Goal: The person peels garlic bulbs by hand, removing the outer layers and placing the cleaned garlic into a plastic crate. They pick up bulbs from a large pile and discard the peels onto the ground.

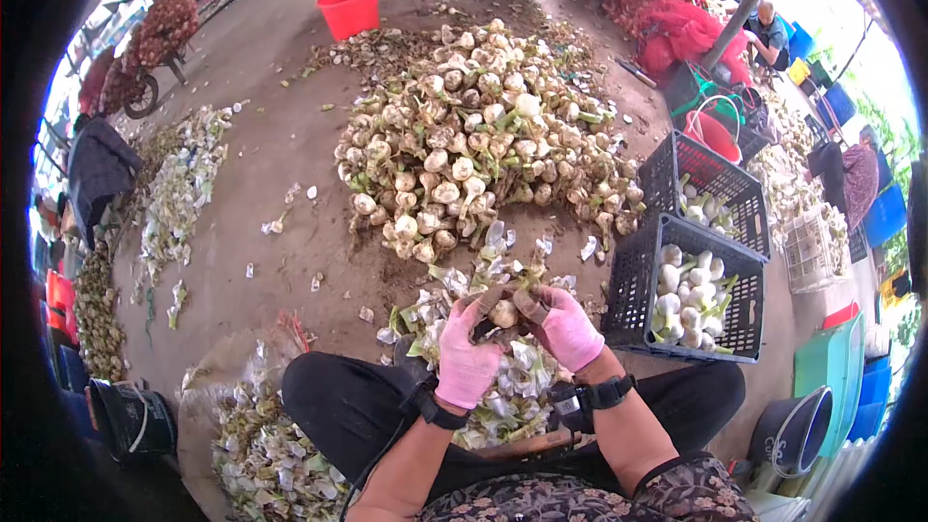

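Note:
Between my two hands, in front of my lap, is a garlic bulb [504, 313] with pale, brown-stained skin. My left hand [467, 356], in a pink glove with soiled fingertips, curls its fingers round the bulb's left side. The matching glove on my right hand [566, 331] is closed at the bulb's right side and on its stem. Whether a small tool is among the fingers is hidden. Under both hands lies a heap of peeled skins and cut leaves [517, 382]. A large pile of untrimmed garlic [474, 150] rises just ahead.
To my right, a black crate [619, 324] holds trimmed white bulbs, with another black crate [660, 174] behind it. A red bucket [350, 12] stands beyond the pile. Dark buckets [793, 430] [130, 420] flank me. Several people work at the sides, including one person [858, 179] at right.

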Action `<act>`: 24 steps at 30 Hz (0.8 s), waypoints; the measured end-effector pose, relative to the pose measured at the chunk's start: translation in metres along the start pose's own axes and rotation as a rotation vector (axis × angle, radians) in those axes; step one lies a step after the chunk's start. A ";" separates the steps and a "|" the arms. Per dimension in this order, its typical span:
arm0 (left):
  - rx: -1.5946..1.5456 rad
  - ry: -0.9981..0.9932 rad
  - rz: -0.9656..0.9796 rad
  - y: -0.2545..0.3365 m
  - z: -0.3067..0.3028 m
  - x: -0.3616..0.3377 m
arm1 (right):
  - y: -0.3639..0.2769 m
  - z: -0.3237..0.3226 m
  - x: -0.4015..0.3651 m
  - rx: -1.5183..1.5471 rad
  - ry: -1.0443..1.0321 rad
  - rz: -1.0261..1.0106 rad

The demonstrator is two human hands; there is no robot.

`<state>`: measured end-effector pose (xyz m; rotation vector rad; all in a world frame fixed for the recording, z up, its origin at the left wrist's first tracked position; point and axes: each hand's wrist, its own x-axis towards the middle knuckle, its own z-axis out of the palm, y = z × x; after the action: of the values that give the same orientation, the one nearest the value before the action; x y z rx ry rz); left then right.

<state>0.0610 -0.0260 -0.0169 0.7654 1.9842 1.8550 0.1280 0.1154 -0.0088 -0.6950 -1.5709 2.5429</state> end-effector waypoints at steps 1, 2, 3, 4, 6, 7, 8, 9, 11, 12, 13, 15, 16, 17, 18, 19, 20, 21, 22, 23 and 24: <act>0.006 0.008 0.015 -0.001 0.000 0.000 | 0.001 -0.001 0.000 -0.001 -0.001 -0.003; 0.005 0.007 0.018 -0.001 0.000 0.000 | 0.001 -0.001 -0.002 -0.062 0.023 -0.029; 0.010 0.017 0.010 0.000 0.001 0.000 | 0.000 -0.001 -0.003 -0.122 0.050 -0.055; 0.015 0.026 0.002 0.001 0.002 0.000 | -0.002 -0.001 -0.005 -0.123 0.053 -0.056; -0.006 0.016 -0.017 0.000 0.003 0.000 | -0.011 0.006 -0.008 -0.347 0.109 -0.110; -0.027 0.008 -0.037 -0.001 0.003 0.000 | -0.008 0.006 -0.007 -0.345 0.111 -0.109; -0.026 0.004 -0.039 0.000 0.004 0.000 | -0.004 0.004 -0.006 -0.426 0.142 -0.140; 0.007 0.009 -0.040 0.002 0.004 0.000 | 0.000 0.003 -0.003 -0.506 0.175 -0.171; 0.039 0.012 -0.042 0.000 0.006 0.000 | 0.011 -0.003 0.001 -0.603 0.216 -0.220; 0.038 0.004 -0.058 -0.006 0.006 0.000 | 0.015 -0.005 0.003 -0.703 0.254 -0.270; 0.037 -0.004 -0.073 -0.012 0.007 0.000 | 0.018 -0.007 0.003 -0.702 0.254 -0.269; -0.180 -0.009 -0.156 -0.025 0.009 0.001 | 0.021 -0.007 0.003 -0.624 0.296 -0.248; -0.398 -0.014 -0.237 -0.029 0.009 0.001 | 0.023 -0.007 0.004 -0.624 0.296 -0.247; -0.398 -0.014 -0.237 -0.029 0.009 0.001 | 0.024 -0.005 0.004 -0.544 0.282 -0.299; -0.588 0.007 -0.349 -0.029 0.009 0.002 | 0.024 -0.004 0.004 -0.463 0.267 -0.350; -0.777 0.029 -0.462 -0.029 0.009 0.003 | 0.022 -0.003 0.002 -0.464 0.267 -0.350; -0.778 0.030 -0.463 -0.029 0.010 0.003 | 0.015 0.001 -0.002 -0.512 0.249 -0.366; -0.752 0.038 -0.445 -0.030 0.011 0.003 | 0.011 0.004 -0.005 -0.561 0.230 -0.381; -0.727 0.046 -0.427 -0.031 0.012 0.003 | 0.010 0.005 -0.006 -0.561 0.228 -0.378; -0.701 0.054 -0.410 -0.028 0.012 0.004 | 0.009 0.006 -0.006 -0.636 0.249 -0.361; -0.701 0.057 -0.412 -0.025 0.010 0.007 | 0.009 0.006 -0.007 -0.710 0.269 -0.343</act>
<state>0.0569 -0.0148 -0.0416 0.0898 1.2288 2.0948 0.1330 0.1041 -0.0117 -0.6929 -2.2464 1.5575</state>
